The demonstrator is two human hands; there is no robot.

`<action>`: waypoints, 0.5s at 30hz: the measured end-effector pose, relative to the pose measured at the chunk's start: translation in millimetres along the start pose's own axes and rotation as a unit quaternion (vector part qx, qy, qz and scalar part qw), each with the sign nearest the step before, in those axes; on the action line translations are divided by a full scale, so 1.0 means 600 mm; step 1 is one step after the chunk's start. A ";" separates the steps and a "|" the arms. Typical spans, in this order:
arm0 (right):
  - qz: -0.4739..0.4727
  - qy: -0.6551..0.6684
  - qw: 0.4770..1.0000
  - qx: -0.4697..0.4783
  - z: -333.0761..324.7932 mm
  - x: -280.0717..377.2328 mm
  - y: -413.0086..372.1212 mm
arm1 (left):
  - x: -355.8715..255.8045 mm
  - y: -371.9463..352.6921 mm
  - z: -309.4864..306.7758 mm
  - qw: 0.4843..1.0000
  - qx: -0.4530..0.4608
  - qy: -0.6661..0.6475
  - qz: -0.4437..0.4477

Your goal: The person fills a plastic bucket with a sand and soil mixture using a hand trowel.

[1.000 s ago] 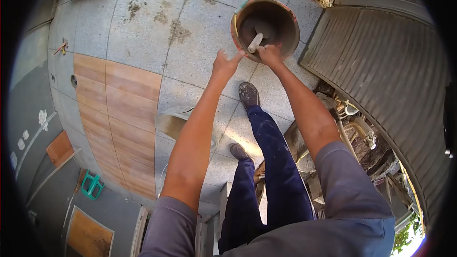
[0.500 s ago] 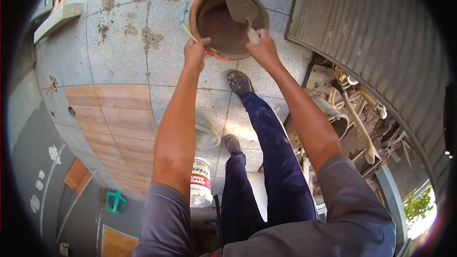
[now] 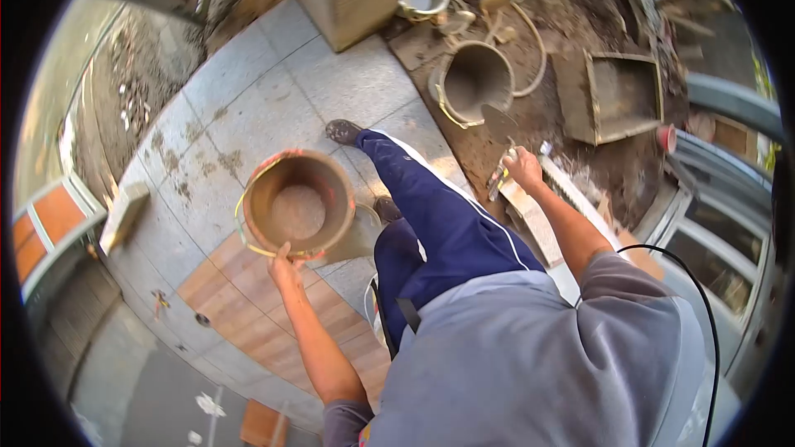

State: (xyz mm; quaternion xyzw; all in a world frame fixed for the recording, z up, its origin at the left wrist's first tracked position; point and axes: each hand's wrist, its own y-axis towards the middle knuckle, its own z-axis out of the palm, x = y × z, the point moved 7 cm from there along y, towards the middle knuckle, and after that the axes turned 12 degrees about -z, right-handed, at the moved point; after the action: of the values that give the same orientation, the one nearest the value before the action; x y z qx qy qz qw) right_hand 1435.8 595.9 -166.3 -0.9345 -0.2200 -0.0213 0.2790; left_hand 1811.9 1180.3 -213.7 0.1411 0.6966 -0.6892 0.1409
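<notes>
Left hand [image 3: 286, 263] has its grip clamped on the near rim of the round orange-brown plastic bucket crusted with mortar [image 3: 294, 203], thumb side over the lip, carrying it solo. It hangs above the grey stone paving [image 3: 273, 91], well left of the grey mortar-caked bucket standing on the dirt [image 3: 474, 81] and nearer to me. Only a pale skim shows on its bottom, so I judge it light. The wall is probably thin and will flex at a one-point pinch, and the crust makes it gritty rather than slick. A rim pinch lets it tip, so the yellow bail along the rim looks the better hold, or a hand on each side. Right hand [image 3: 523, 167] is clenched on the handle of the steel pointed trowel [image 3: 499, 122], blade aimed at the standing bucket and just beside its near right edge. A rectangular mortar-stained mixing tray [image 3: 617, 95] sits right of that bucket. Versus half a second ago: both hands were then at the carried bucket, with the trowel blade inside it. Now the trowel is out and well apart from it. I've turned, the corrugated sheet is out of view, and the standing bucket and tray have come in.
</notes>
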 end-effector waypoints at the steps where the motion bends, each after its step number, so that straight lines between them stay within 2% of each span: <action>1: 0.034 0.003 0.999 -0.035 0.000 -0.059 -0.040 | 0.022 -0.031 -0.022 1.000 0.014 -0.004 0.008; 2: 0.066 0.010 0.996 -0.065 0.026 -0.137 -0.062 | 0.041 -0.067 -0.035 1.000 0.006 -0.002 0.008; 4: 0.152 0.109 0.981 -0.058 0.087 -0.263 -0.105 | 0.076 -0.142 -0.075 1.000 -0.022 0.015 0.015; 5: 0.171 0.191 0.964 -0.074 0.087 -0.273 -0.137 | 0.086 -0.178 -0.091 0.999 -0.036 0.024 0.027; 8: 0.253 0.298 0.920 -0.034 0.108 -0.308 -0.190 | 0.106 -0.270 -0.087 0.998 -0.031 0.056 0.007; 10: 0.217 0.298 0.929 -0.043 0.121 -0.335 -0.191 | 0.119 -0.293 -0.078 0.998 -0.018 0.060 0.010; 12: 0.176 0.283 0.942 -0.042 0.090 -0.337 -0.192 | 0.132 -0.291 -0.064 0.998 -0.006 0.069 -0.002; 15: 0.195 0.303 0.933 0.011 0.052 -0.372 -0.199 | 0.147 -0.289 0.012 0.997 0.019 0.076 -0.011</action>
State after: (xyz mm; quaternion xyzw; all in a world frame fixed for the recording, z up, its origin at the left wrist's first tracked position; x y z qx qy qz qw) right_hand 1181.2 612.6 -167.8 -0.9052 0.0612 -0.2461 0.3411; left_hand 1662.9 1171.5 -88.6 0.1881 0.6933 -0.6914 0.0774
